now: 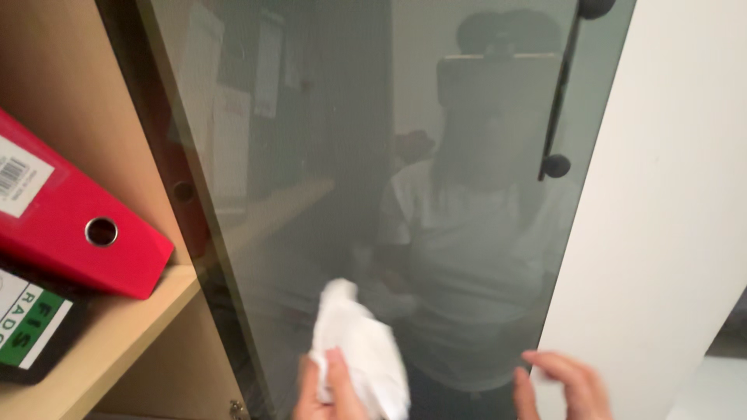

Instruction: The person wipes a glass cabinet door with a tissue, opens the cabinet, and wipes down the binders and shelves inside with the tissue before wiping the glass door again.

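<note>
Two hands are showing at the bottom edge of the head view, both against a smoked glass cabinet door point(350, 155) that is standing open and tilted across the frame. The left hand point(327, 389) is holding a crumpled white paper towel point(362, 350), its grip clamped together on the lower part of the wad, with the thumb and one finger lying over the white paper; the towel is pressing flat against the lower part of the glass, just left of the pane's middle. The right hand point(564, 385) is sitting at the door's right edge near the bottom, its fingers curling loosely around that edge and touching it; its grip is partly apart, closing on nothing but the rim of the pane. The two hands are staying well apart, with bare glass between them. A black bar handle point(559, 101) with round mounts is running down the upper right of the door. To the left, a light wooden shelf point(132, 327) of the cabinet is carrying a red lever-arch binder point(78, 225), which is leaning over, and a black binder point(31, 327) with a green and white spine label is lying beneath it. A white wall panel point(669, 218) is filling the right side behind the door's edge.
</note>
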